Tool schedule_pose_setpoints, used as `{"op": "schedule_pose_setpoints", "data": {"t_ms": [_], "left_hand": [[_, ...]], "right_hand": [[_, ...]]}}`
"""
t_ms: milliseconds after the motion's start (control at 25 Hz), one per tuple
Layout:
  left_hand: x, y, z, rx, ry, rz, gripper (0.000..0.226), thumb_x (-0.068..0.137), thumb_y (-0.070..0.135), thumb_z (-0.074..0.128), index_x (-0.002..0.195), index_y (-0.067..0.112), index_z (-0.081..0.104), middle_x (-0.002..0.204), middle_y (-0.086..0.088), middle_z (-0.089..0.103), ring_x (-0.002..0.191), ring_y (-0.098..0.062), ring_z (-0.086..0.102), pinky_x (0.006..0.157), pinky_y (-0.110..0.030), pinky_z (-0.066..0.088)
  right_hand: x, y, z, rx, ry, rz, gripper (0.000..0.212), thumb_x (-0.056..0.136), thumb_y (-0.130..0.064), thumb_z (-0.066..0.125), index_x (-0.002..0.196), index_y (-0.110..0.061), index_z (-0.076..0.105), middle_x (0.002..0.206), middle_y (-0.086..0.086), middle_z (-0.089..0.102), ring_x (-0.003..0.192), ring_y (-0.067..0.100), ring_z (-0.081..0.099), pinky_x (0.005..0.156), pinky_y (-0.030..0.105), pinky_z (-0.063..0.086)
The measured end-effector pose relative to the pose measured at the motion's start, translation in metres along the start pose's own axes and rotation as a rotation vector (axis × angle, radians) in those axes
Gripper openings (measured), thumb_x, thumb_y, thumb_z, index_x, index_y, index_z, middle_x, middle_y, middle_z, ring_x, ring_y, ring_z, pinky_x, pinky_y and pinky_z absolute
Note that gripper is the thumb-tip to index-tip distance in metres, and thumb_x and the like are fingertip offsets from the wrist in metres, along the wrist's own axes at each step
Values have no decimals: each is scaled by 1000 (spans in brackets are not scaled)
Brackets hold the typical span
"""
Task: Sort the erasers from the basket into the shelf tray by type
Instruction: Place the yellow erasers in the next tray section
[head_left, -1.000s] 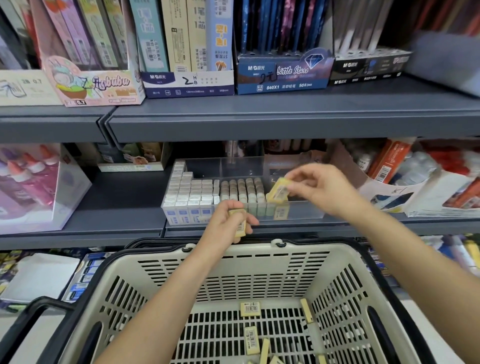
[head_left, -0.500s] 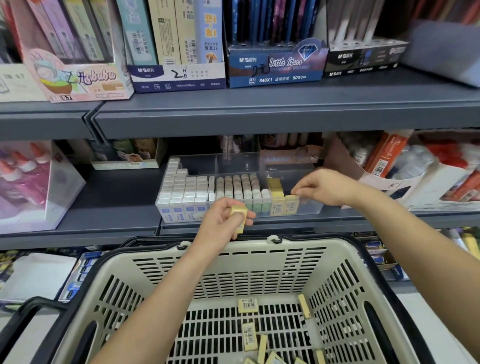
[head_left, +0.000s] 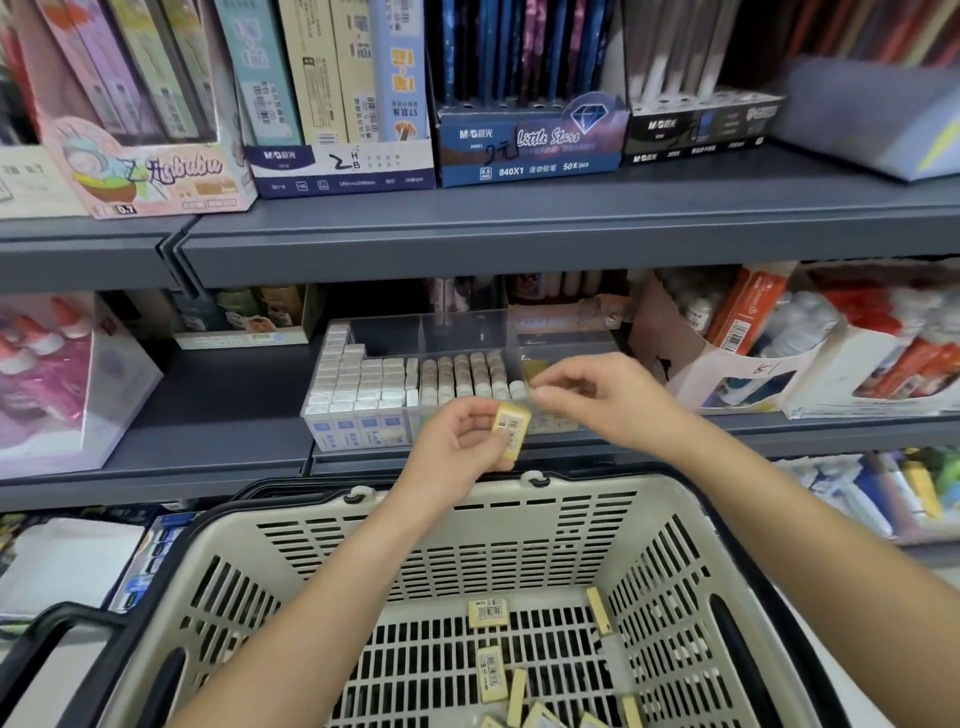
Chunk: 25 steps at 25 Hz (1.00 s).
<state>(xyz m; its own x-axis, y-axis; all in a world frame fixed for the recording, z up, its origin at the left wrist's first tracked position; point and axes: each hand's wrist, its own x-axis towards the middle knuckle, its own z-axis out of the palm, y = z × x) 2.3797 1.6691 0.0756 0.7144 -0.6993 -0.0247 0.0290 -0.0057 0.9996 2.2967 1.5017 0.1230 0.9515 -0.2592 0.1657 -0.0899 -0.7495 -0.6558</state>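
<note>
Since the earlier frame, our right hand (head_left: 597, 402) leaves the shelf tray (head_left: 467, 332) and nears our left hand (head_left: 457, 452), which pinches a yellow eraser (head_left: 511, 431) above the far rim of the basket (head_left: 613, 491). We cannot tell whether the blurred right fingers grip anything. Other erasers (head_left: 488, 613) lie in the basket.

Both forearms are showing bare, running in from seven and four o'clock; the left grip (head_left: 457, 441) and right grip (head_left: 608, 400) are showing bare too.

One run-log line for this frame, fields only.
left hand: pinches yellow eraser | right hand: at tray, grip unclear | basket: holds loose erasers
</note>
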Motion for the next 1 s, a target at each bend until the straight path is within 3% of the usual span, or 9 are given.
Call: {"op": "schedule_pose_setpoints", "data": {"t_ms": [120,240,360,480,640,800,1000], "left_hand": [[1,7,15,33,-26,40,23,84,-2,62,95,18,57,91,-5,65,80,-12,65,66,-19,55],[-1,7,7,200,0,52,21,84,6,65,96,22,58,95,1,66,88,-8,63,75,-13,51],[-11,-1,-5,429,20,46,19,83,16,68,98,24,59,96,10,65,90,0,60,78,-3,43],[-26,-12,-1,552,16,56,19,83,21,68,95,31,58,96,16,63,93,5,57,82,-5,41],[-33,-20,1,578,35,89,19,83,23,67,91,36,56,95,18,64,93,8,57,87,-10,42],[-33,-21,-1,569,25,95,17,84,22,66,93,35,57,97,17,64,96,8,56,87,-8,40],[-52,-17,-6,444,102,165,22,85,17,64,92,37,59,101,19,62,100,10,54,86,-4,38]], "right_hand": [[-8,-6,4,64,-83,38,13,85,-25,65,95,-21,70,81,-8,69,75,9,66,77,27,54],[-4,2,-15,93,-8,84,6,85,-17,65,89,-18,69,80,-3,70,72,10,68,79,32,55],[9,18,-35,-41,160,200,8,85,-23,65,92,-22,68,85,-3,71,72,6,64,75,25,51],[21,30,-29,-297,113,238,18,88,-26,61,102,-17,68,99,4,69,80,11,55,70,16,36],[32,35,-6,-311,-71,281,23,92,-24,56,111,-15,66,116,7,64,107,21,58,86,22,40],[37,37,-4,-390,-158,290,28,95,-23,49,119,-14,62,127,7,60,118,23,53,96,26,39],[23,31,-8,-308,-32,257,27,95,-16,48,118,-14,62,125,6,60,116,22,54,97,27,38]]}}
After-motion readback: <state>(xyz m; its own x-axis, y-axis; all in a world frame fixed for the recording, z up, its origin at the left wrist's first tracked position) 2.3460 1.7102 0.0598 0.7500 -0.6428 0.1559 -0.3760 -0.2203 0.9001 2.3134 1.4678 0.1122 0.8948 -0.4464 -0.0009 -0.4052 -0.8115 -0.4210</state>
